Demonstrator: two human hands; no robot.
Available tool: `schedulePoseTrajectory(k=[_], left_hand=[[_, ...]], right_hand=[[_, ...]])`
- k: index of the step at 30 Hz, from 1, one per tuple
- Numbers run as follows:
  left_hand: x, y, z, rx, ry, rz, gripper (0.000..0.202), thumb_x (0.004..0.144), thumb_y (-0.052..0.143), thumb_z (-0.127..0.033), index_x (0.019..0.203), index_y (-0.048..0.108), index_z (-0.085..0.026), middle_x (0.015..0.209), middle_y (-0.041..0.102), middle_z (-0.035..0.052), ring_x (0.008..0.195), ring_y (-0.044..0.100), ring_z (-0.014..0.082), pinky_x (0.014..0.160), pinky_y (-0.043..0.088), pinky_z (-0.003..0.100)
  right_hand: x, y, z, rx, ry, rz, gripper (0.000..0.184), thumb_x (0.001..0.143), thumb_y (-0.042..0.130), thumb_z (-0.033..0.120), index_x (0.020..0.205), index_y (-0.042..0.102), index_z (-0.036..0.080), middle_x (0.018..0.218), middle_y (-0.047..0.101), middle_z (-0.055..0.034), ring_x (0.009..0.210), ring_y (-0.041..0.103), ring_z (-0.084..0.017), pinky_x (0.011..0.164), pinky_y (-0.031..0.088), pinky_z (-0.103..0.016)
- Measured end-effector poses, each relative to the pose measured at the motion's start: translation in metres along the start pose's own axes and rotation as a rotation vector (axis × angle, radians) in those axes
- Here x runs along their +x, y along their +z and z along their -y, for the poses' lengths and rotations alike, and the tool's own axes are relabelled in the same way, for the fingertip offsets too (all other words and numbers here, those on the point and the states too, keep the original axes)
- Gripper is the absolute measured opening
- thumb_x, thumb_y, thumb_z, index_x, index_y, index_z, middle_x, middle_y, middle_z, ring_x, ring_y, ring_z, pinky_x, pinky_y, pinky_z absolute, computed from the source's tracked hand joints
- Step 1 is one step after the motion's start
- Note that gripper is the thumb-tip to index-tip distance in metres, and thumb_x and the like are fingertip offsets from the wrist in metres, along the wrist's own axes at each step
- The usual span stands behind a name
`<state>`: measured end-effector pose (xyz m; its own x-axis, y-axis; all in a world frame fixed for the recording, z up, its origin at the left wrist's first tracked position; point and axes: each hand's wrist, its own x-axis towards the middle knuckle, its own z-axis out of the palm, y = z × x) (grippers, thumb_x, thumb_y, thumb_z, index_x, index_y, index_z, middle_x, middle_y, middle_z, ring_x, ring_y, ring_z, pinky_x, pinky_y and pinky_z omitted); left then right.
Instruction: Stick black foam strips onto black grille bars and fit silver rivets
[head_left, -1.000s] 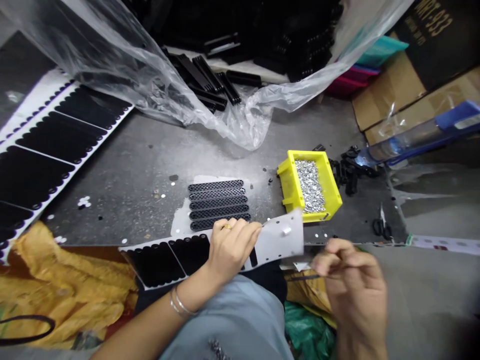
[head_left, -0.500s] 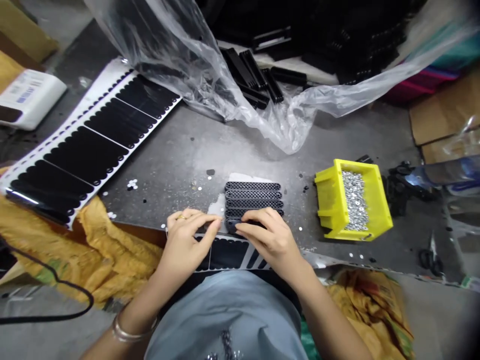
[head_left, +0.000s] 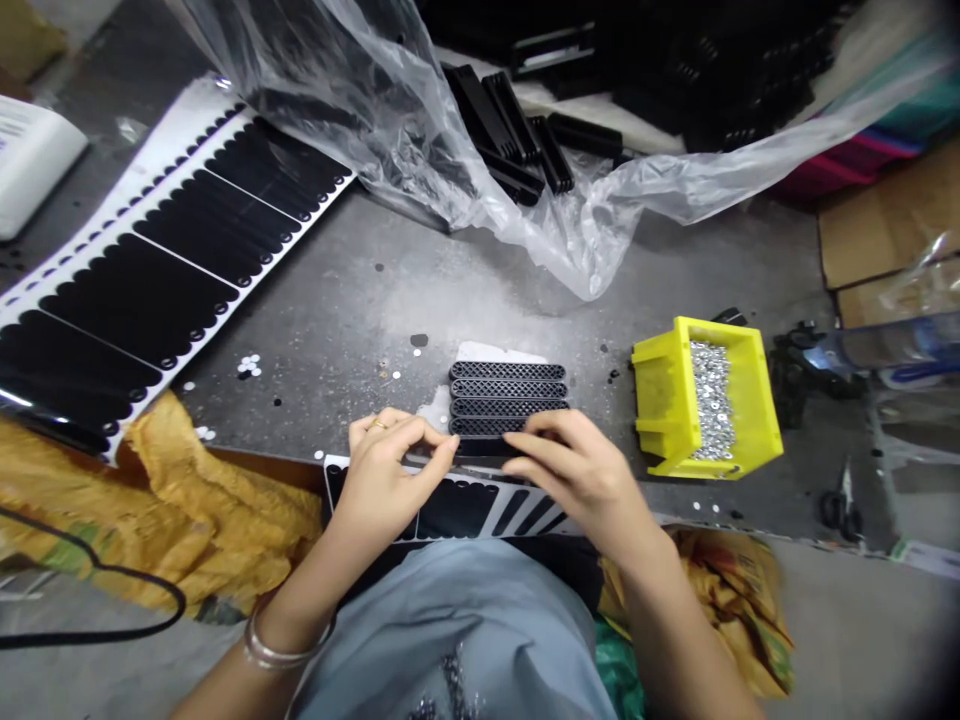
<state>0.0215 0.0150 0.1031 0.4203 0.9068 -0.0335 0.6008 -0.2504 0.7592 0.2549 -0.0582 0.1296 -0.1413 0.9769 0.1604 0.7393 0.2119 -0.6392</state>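
Note:
A short row of black mesh strips lies on the grey table in front of me. My left hand pinches the left end of the nearest strip in the row, fingers pressed together. My right hand lies over that strip's right part, fingers pressing down on it. Under both hands, at the table's front edge, a white backing sheet with black die-cut pads rests across my lap.
A yellow bin of small silver parts stands to the right. A long white sheet of black pads lies at the left. A clear plastic bag with black bars is behind. Scissors lie at far right, yellow cloth at left.
A second ago my right hand was off to the right pulling something thin from the sheet. Both hands have since come together on the nearest strip, the right sliding a little rightward along it.

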Motion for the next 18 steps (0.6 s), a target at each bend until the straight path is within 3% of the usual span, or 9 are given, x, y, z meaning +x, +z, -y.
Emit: schedulePoseTrajectory(k=[4, 8, 10, 12, 15, 16, 18], left_hand=[[0.000, 0.001, 0.003, -0.010, 0.026, -0.013, 0.020, 0.093, 0.067, -0.033, 0.075, 0.066, -0.025, 0.079, 0.075, -0.0045, 0.084, 0.066, 0.0203, 0.098, 0.031, 0.045], [0.001, -0.001, 0.007, 0.012, 0.044, -0.016, 0.020, 0.093, 0.067, -0.037, 0.076, 0.067, -0.026, 0.081, 0.076, -0.0038, 0.084, 0.067, 0.0202, 0.098, 0.033, 0.045], [0.000, -0.003, 0.007, 0.042, 0.060, -0.014, 0.020, 0.094, 0.067, -0.037, 0.078, 0.068, -0.026, 0.081, 0.075, -0.0038, 0.083, 0.067, 0.0200, 0.097, 0.035, 0.045], [-0.003, -0.003, 0.003, 0.111, 0.099, -0.079, 0.017, 0.095, 0.068, -0.034, 0.081, 0.068, -0.025, 0.084, 0.075, -0.0025, 0.086, 0.068, 0.0205, 0.098, 0.036, 0.046], [-0.014, 0.009, -0.009, 0.161, 0.307, -0.221, 0.004, 0.094, 0.070, -0.020, 0.095, 0.069, -0.024, 0.094, 0.075, 0.0016, 0.094, 0.068, 0.0207, 0.097, 0.043, 0.043], [-0.019, 0.018, -0.013, 0.135, 0.418, -0.198, 0.011, 0.093, 0.070, -0.016, 0.101, 0.069, -0.024, 0.098, 0.075, 0.0029, 0.096, 0.069, 0.0203, 0.096, 0.046, 0.041], [-0.027, 0.041, -0.020, 0.058, 0.647, -0.041, 0.024, 0.094, 0.067, -0.012, 0.115, 0.067, -0.022, 0.107, 0.075, 0.0060, 0.104, 0.070, 0.0202, 0.095, 0.053, 0.037]], right_hand=[[-0.015, -0.014, -0.018, 0.190, 0.165, -0.110, 0.010, 0.098, 0.068, 0.025, 0.101, 0.077, 0.023, 0.092, 0.071, -0.0042, 0.081, 0.068, -0.016, 0.070, 0.057, -0.030], [-0.016, -0.009, -0.028, 0.267, 0.151, -0.113, 0.012, 0.098, 0.066, 0.023, 0.099, 0.077, 0.022, 0.090, 0.070, -0.0039, 0.072, 0.065, -0.013, 0.059, 0.053, -0.026], [-0.018, -0.008, -0.026, 0.209, 0.117, -0.120, 0.012, 0.098, 0.066, 0.023, 0.100, 0.077, 0.023, 0.091, 0.067, -0.0040, 0.074, 0.064, -0.014, 0.062, 0.055, -0.027], [-0.029, -0.010, -0.021, 0.068, 0.092, -0.219, 0.015, 0.098, 0.065, 0.020, 0.107, 0.077, 0.023, 0.094, 0.064, -0.0056, 0.080, 0.064, -0.015, 0.069, 0.057, -0.030], [-0.062, -0.016, -0.010, -0.029, 0.129, -0.316, 0.024, 0.098, 0.064, 0.013, 0.118, 0.073, 0.023, 0.097, 0.065, -0.0067, 0.087, 0.066, -0.017, 0.078, 0.059, -0.032], [-0.074, -0.016, -0.007, -0.023, 0.156, -0.293, 0.026, 0.098, 0.065, 0.013, 0.121, 0.071, 0.023, 0.097, 0.067, -0.0064, 0.086, 0.067, -0.017, 0.079, 0.059, -0.031], [-0.096, -0.011, -0.005, -0.032, 0.198, -0.233, 0.029, 0.098, 0.066, 0.017, 0.126, 0.068, 0.023, 0.097, 0.069, -0.0065, 0.085, 0.069, -0.017, 0.078, 0.060, -0.031]])
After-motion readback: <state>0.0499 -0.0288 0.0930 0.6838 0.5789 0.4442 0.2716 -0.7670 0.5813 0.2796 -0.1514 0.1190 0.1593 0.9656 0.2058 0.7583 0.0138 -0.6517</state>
